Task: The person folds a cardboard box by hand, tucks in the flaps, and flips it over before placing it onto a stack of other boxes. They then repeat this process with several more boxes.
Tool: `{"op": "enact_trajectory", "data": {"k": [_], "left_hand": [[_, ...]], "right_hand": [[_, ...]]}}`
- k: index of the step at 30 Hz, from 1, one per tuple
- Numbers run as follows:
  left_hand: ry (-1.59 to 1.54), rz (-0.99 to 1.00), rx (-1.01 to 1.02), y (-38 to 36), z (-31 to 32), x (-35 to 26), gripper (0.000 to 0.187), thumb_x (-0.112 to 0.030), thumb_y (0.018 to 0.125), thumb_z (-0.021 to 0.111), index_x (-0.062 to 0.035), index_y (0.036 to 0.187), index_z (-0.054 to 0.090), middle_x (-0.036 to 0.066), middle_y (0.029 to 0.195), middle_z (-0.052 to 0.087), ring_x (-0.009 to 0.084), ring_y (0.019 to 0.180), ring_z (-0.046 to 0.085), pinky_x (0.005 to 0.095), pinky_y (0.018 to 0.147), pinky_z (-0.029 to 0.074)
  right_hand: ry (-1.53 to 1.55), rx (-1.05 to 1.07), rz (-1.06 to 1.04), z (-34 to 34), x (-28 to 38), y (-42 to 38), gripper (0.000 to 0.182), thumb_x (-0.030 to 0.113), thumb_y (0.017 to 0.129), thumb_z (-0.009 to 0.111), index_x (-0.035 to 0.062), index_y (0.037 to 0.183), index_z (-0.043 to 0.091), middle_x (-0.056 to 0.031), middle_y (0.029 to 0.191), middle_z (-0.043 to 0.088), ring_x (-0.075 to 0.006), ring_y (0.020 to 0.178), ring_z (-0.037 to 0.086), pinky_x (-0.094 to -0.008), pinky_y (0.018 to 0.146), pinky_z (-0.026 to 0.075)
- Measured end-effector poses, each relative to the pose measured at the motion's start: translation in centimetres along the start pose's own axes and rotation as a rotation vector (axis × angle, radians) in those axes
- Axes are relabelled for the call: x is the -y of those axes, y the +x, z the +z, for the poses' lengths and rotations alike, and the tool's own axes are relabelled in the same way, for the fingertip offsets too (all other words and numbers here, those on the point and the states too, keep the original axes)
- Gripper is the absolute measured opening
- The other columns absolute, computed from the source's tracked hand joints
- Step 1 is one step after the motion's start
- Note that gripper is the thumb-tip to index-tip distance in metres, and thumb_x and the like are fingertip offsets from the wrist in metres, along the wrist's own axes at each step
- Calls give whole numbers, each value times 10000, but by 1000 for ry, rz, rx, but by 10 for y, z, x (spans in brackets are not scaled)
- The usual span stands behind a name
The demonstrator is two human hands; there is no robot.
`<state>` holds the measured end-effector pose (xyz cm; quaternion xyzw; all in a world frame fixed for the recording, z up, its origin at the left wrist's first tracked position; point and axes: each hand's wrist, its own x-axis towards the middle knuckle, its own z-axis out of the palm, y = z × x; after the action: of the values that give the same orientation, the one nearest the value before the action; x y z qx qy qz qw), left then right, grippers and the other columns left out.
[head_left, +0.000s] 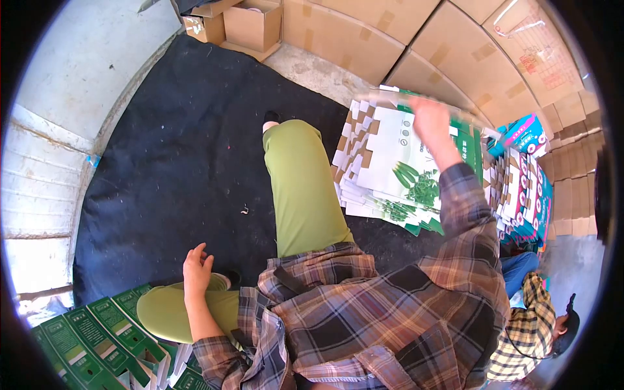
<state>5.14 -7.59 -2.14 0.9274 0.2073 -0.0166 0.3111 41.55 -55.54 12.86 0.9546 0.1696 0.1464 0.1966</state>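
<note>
My right hand (430, 120), smeared by motion, is closed at the far edge of a stack of flat printed cartons (383, 153). A long, pale, blurred strip (390, 97) runs through the fist; what it is I cannot make out. The top carton is white and green with pictures of green vegetables. My left hand (197, 268) hangs over my bent left leg, holding nothing, its fingers slightly apart. Below it, at the lower left, stand folded green cartons (97, 338) in an overlapping row.
A black ground sheet (175, 156) spreads under me. Large brown boxes (468, 58) are piled along the back, with an open brown box (253, 26) beside them. Blue and pink cartons (530, 188) are stacked at the right. Nearby sits another person in a checked shirt (526, 331).
</note>
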Motion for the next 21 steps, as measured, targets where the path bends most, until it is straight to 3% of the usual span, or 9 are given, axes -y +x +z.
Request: {"op": "enact_trajectory", "data": {"k": [1, 4, 6, 10, 13, 16, 18, 20, 21], "left_hand": [[-18, -13, -7, 0, -1, 0, 387, -38, 770, 678, -27, 1152, 613, 112, 852, 609, 214, 715, 598, 327, 657, 497], [-52, -47, -28, 6, -7, 3, 377, -33, 782, 667, -24, 1155, 613, 108, 862, 614, 203, 717, 596, 318, 657, 497], [-67, -74, -49, 4, -8, 1, 374, -30, 788, 660, -24, 1159, 611, 107, 873, 619, 196, 719, 596, 312, 657, 496], [-230, -73, -136, 9, -13, 9, 358, -42, 819, 636, -25, 1176, 605, 73, 911, 631, 148, 743, 585, 288, 670, 490], [-431, -163, -207, 16, -18, 24, 366, -70, 858, 614, -47, 1222, 582, 29, 942, 619, 114, 776, 567, 261, 671, 477], [-721, -348, -334, 17, -51, 12, 455, -126, 906, 588, -82, 1345, 478, 33, 1140, 562, 113, 916, 543, 231, 718, 454], [-876, -360, -597, 17, -70, 16, 515, -259, 957, 527, -99, 1421, 369, 84, 1312, 479, 162, 1110, 502, 296, 839, 448], [-904, -245, -792, 12, -90, 19, 596, -411, 978, 455, -127, 1468, 270, 118, 1451, 344, 225, 1303, 363, 401, 996, 365], [-1039, -205, -903, 11, -102, 12, 648, -506, 965, 418, -135, 1471, 256, 128, 1483, 301, 271, 1371, 276, 465, 1094, 216]], "right_hand": [[-38, -173, 7, -12, -10, 18, 155, 82, 753, 530, 123, 890, 590, -76, 885, 643, -244, 871, 615, -424, 739, 452], [11, -343, 15, -64, -19, 59, 277, -2, 746, 526, 127, 972, 620, -52, 907, 646, -246, 912, 594, -420, 770, 427], [256, -533, -55, -90, -16, 74, 261, -1, 779, 543, 96, 1008, 623, -56, 950, 655, -277, 915, 590, -432, 812, 429], [691, -597, -130, -116, 19, 88, 209, 18, 831, 556, 59, 1028, 613, -73, 966, 655, -246, 931, 602, -386, 857, 437], [1476, -322, -181, -95, 51, 106, 244, 11, 905, 512, 20, 1140, 573, -37, 1008, 637, -105, 979, 562, -271, 855, 439], [1841, -228, -269, -102, 104, 108, 303, 3, 906, 511, -10, 1208, 535, -31, 1105, 619, -110, 1009, 560, -266, 886, 434], [1891, -169, -367, -103, 137, 117, 357, 10, 896, 531, -7, 1252, 514, -35, 1166, 600, -117, 1047, 552, -259, 923, 412], [2145, -124, -497, -104, 176, 122, 355, 21, 893, 534, 13, 1248, 524, -35, 1175, 598, -121, 1085, 536, -277, 957, 388], [2208, -38, -512, -105, 188, 124, 361, 29, 882, 536, 33, 1243, 535, -41, 1173, 600, -130, 1108, 524, -303, 987, 368]]}}
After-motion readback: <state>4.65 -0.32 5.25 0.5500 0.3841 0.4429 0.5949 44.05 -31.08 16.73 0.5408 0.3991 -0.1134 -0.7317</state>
